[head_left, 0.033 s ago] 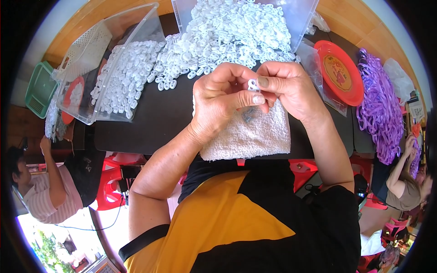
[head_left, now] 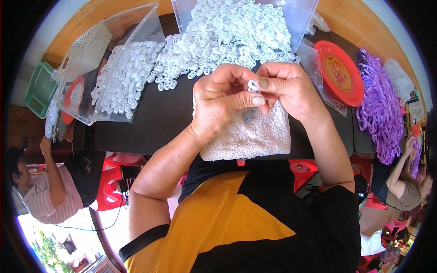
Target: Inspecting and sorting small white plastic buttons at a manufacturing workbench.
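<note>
left hand [head_left: 221, 95]: pinching white 2-hole piece [head_left: 252, 84] | right hand [head_left: 293, 91]: pinching same piece | towel [head_left: 259, 143]: near edge of table [head_left: 159, 120]

Just above centre, the person's left hand [head_left: 223, 95] and right hand [head_left: 289, 88] pinch a small white piece [head_left: 252, 87], apparently two-holed, over a pale towel [head_left: 252, 141]. Loose white pieces [head_left: 241, 32] heap up at top centre; at upper right, a red plate [head_left: 357, 88] lies near purple ribbons [head_left: 378, 111].
</note>
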The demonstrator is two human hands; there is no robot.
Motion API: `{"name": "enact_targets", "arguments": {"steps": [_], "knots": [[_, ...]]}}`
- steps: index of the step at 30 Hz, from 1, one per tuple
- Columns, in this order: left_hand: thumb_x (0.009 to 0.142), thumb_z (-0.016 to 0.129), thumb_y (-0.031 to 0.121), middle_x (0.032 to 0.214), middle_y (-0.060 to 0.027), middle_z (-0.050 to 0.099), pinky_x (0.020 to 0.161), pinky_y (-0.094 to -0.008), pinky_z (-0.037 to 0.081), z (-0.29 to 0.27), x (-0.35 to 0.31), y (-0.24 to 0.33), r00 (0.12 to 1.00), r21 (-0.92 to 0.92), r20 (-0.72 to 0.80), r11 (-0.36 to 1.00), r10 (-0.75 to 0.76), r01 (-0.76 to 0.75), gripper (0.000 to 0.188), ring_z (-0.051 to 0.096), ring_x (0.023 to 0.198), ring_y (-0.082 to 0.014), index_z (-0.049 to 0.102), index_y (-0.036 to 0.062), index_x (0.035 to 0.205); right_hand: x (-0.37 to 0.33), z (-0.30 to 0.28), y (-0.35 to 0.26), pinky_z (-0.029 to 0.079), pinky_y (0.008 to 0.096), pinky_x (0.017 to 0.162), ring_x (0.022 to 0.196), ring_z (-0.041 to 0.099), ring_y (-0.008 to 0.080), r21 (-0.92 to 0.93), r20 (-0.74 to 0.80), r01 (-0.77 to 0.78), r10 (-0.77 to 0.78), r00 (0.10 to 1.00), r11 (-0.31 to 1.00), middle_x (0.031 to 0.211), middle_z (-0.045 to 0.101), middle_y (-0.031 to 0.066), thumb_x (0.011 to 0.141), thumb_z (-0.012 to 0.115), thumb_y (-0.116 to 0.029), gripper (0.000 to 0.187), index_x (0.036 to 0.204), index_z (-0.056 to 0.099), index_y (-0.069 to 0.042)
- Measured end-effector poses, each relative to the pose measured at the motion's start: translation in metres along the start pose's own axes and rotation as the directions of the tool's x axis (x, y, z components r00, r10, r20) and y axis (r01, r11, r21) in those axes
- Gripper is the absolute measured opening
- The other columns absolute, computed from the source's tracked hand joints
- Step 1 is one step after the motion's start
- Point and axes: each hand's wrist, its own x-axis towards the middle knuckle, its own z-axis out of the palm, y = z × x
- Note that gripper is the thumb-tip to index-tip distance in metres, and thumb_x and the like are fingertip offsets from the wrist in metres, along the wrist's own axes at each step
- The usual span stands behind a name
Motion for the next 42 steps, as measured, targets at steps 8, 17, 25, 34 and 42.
{"name": "enact_targets", "arguments": {"steps": [8, 17, 25, 34, 42], "knots": [[0.082, 0.071, -0.002, 0.084, -0.0153, 0.066, 0.068, -0.0332, 0.061, -0.003, -0.001, -0.004, 0.997, 0.032, 0.043, 0.997, 0.07, -0.071, 0.021, 0.07, 0.074, -0.0232, 0.056, -0.0052, 0.096, -0.001, 0.003, 0.005, 0.04, 0.0211, 0.05, 0.052, 0.054, 0.0099, 0.079, 0.026, -0.005, 0.003, 1.0, 0.997, 0.066, 0.059, 0.0036, 0.091, 0.066, -0.017, 0.021, 0.082, 0.062, 0.001], [0.082, 0.071, -0.003, 0.081, -0.0166, 0.066, 0.062, -0.0329, 0.061, -0.001, 0.001, -0.004, 0.999, -0.06, 0.006, 0.998, 0.031, -0.031, 0.02, 0.07, 0.072, -0.0244, 0.056, -0.0063, 0.095, 0.002, 0.004, 0.013, 0.037, 0.0222, 0.049, 0.05, 0.056, 0.0123, 0.152, 0.01, 0.027, -0.029, 1.0, 0.988, 0.062, 0.057, 0.0028, 0.091, 0.066, -0.019, 0.022, 0.081, 0.063, 0.0], [0.083, 0.067, -0.009, 0.085, -0.015, 0.065, 0.061, -0.0334, 0.062, -0.004, 0.005, -0.008, 1.0, -0.093, -0.014, 0.996, 0.007, -0.008, 0.017, 0.07, 0.073, -0.0254, 0.057, -0.0058, 0.096, 0.005, 0.001, 0.015, 0.038, 0.0219, 0.05, 0.052, 0.057, 0.0121, 0.187, 0.052, 0.048, -0.058, 0.997, 0.981, 0.063, 0.058, 0.0028, 0.092, 0.065, -0.022, 0.024, 0.08, 0.062, -0.001], [0.08, 0.07, -0.009, 0.088, -0.0116, 0.066, 0.068, -0.0303, 0.06, -0.003, 0.004, -0.012, 0.99, 0.133, -0.025, 0.982, 0.14, -0.136, 0.023, 0.069, 0.076, -0.0196, 0.06, -0.004, 0.1, 0.006, -0.005, 0.01, 0.04, 0.0209, 0.054, 0.054, 0.057, 0.0107, -0.042, -0.012, 0.088, -0.089, 0.996, 0.995, 0.064, 0.058, 0.0002, 0.091, 0.064, -0.022, 0.022, 0.08, 0.065, -0.003], [0.077, 0.076, -0.005, 0.084, -0.004, 0.066, 0.065, -0.023, 0.055, -0.011, 0.0, 0.005, 0.961, 0.414, -0.159, 0.899, 0.228, -0.145, 0.026, 0.064, 0.072, -0.0091, 0.064, 0.0004, 0.1, 0.0, -0.003, 0.005, 0.042, 0.023, 0.057, 0.061, 0.057, 0.0102, -0.1, -0.039, 0.136, -0.14, 0.989, 0.986, 0.067, 0.059, 0.002, 0.087, 0.063, -0.012, 0.012, 0.084, 0.066, -0.002]]}}
